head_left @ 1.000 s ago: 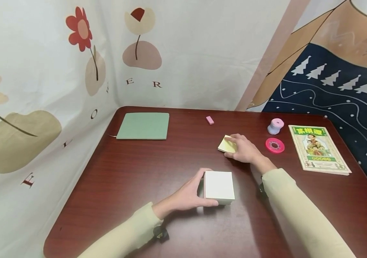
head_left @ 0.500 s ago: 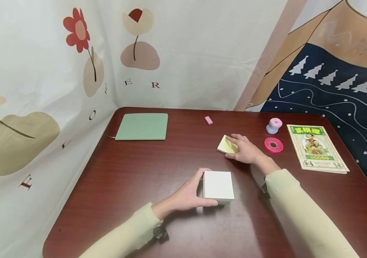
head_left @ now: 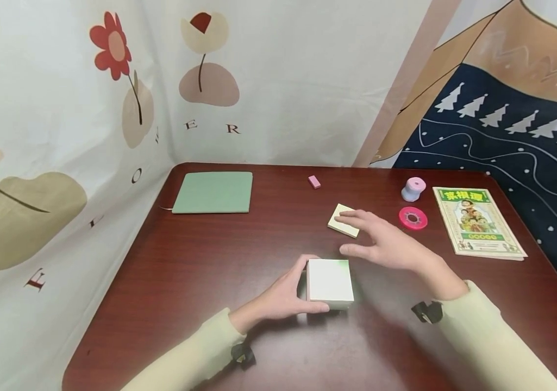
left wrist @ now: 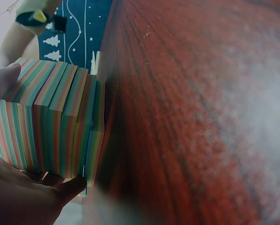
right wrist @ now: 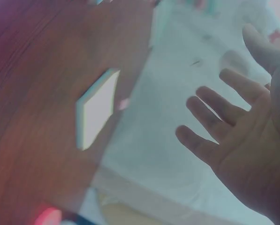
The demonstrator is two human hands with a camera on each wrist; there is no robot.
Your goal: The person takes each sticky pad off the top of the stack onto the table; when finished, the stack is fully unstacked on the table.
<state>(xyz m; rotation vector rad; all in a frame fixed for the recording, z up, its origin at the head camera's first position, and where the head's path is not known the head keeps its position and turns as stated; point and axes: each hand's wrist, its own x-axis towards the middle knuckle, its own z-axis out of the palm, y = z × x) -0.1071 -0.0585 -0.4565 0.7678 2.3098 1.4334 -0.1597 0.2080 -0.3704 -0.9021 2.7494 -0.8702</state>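
My right hand (head_left: 388,247) has lifted off the yellow pad (head_left: 343,221), fingers spread and empty, heading toward the paper block (head_left: 330,280) my left hand (head_left: 283,297) grips (pad stays put).

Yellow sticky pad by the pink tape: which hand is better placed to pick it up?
Right. The right hand hovers open beside the yellow sticky pad, its fingers over the pad's edge. The left hand is gripping the paper block.

Green notebook (head_left: 212,192) far left of fingers; pink eraser (head_left: 314,181) beyond; tape roll (head_left: 412,218), lilac dispenser (head_left: 413,189), booklet (head_left: 476,222) right.
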